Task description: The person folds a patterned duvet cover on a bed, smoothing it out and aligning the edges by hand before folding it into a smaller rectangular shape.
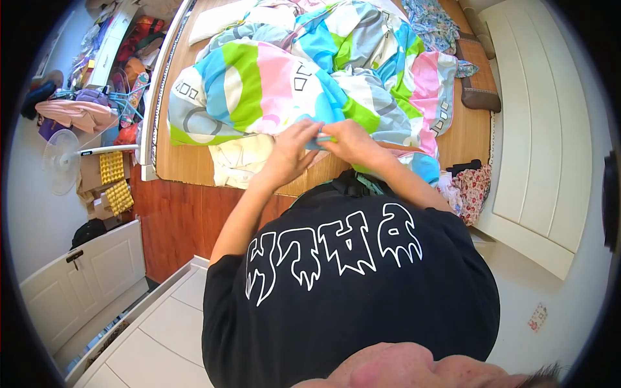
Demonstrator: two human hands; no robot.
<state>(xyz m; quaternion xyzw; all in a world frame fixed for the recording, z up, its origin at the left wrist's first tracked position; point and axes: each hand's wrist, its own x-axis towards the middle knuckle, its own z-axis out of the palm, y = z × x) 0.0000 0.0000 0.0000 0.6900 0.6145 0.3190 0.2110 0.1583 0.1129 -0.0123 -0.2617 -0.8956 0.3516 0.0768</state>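
A large duvet cover [278,87] with green, blue, pink, grey and white patches lies crumpled over the bed. At its near edge, in front of my body, both hands come together. My right hand [352,142] is closed round a gathered bit of the cover's edge. Close beside it, my left hand [294,152] bends over the same edge, fingers together and thumb below; the cloth between them is mostly hidden. A cream padded quilt [239,158] shows from under the cover, left of my left hand.
The bed has a tan woven mat [184,161]. A brown pillow [477,71] and blue floral cloth [432,26] lie at the far right; red floral cloth [475,187] is nearer. Leftward stand a white fan [61,161] and piled clothes [81,113]. A white wardrobe panel [537,116] rises on the right.
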